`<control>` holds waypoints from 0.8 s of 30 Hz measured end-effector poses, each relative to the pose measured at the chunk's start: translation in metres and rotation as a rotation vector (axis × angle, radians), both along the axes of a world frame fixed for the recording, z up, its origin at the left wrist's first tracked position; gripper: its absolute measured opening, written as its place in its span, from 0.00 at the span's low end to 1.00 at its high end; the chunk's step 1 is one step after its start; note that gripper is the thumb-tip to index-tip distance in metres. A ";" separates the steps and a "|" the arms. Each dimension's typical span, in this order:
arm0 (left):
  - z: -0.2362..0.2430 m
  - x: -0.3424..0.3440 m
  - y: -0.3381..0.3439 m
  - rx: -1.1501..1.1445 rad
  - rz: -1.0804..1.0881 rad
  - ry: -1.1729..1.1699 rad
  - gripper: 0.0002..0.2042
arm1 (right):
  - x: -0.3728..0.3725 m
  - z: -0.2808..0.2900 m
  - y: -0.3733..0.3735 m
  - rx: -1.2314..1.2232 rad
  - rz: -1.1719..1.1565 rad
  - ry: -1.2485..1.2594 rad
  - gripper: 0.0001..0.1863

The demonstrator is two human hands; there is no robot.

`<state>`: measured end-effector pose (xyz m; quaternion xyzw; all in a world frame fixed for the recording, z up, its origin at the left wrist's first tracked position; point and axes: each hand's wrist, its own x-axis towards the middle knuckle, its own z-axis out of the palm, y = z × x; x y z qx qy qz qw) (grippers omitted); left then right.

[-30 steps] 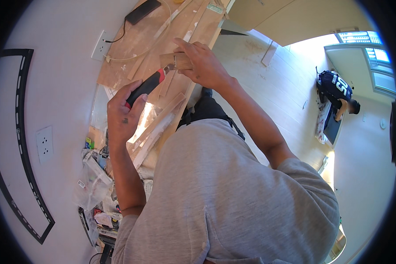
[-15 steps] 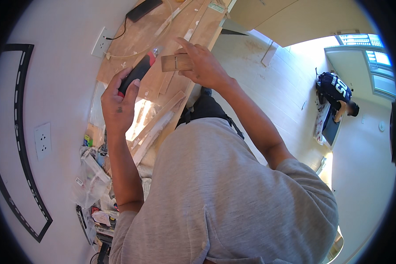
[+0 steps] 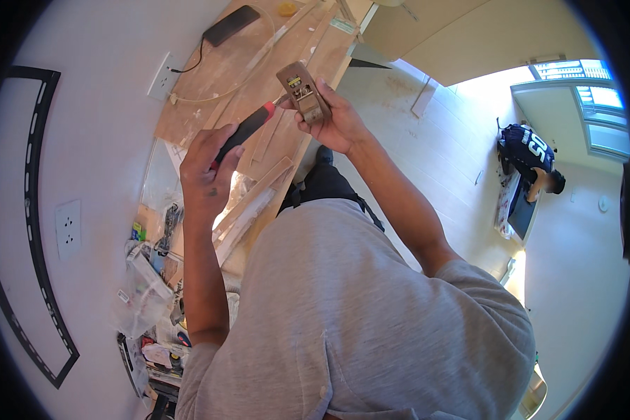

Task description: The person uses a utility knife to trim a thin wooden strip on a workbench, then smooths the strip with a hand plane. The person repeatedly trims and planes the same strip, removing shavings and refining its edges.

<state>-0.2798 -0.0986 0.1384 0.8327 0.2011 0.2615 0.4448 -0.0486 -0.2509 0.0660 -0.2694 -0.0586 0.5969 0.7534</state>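
My left hand is closed round a tool with a black grip and red ends. The tool's thin metal tip points at the fingers of my right hand; its exact kind does not show. In my right hand is a small wooden hand plane, gripped along its lower end and tilted up. The plane's top faces me, with its open throat and metal parts in view. Both hands are raised above a plywood work surface. Whether the tool's tip touches the plane, I cannot tell.
On the plywood lie a dark phone on a cable and several wood strips. A wall socket is at the left. Plastic bags and clutter sit below it. Far right, another person bends over a dark panel.
My right hand has turned the plane from its flat sole to its top and lifted it. My left hand has brought the tool right and slightly down, closer to the plane.
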 end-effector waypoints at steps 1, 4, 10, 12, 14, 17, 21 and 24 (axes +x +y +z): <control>0.001 0.003 -0.001 0.077 0.009 0.009 0.19 | 0.000 0.002 0.001 0.002 0.002 -0.005 0.31; 0.004 0.013 0.001 0.309 0.015 0.029 0.18 | -0.002 0.007 0.004 -0.039 -0.004 -0.041 0.30; 0.005 0.020 0.004 0.564 -0.060 0.118 0.19 | -0.007 0.009 0.010 -0.147 -0.026 -0.173 0.29; 0.004 0.022 0.004 0.536 -0.057 0.146 0.19 | -0.009 0.009 0.012 -0.147 -0.009 -0.199 0.29; 0.005 0.022 0.006 0.272 -0.041 0.148 0.18 | -0.010 0.008 0.012 -0.109 0.019 -0.187 0.28; 0.010 0.018 0.010 0.091 -0.055 0.083 0.18 | -0.009 0.005 0.011 -0.030 0.033 -0.178 0.28; 0.011 -0.006 0.016 0.089 -0.153 -0.054 0.19 | -0.004 -0.002 0.012 -0.129 -0.015 -0.297 0.30; -0.007 -0.022 0.024 -0.047 -0.045 -0.016 0.18 | 0.000 -0.004 0.016 -0.126 -0.022 -0.269 0.31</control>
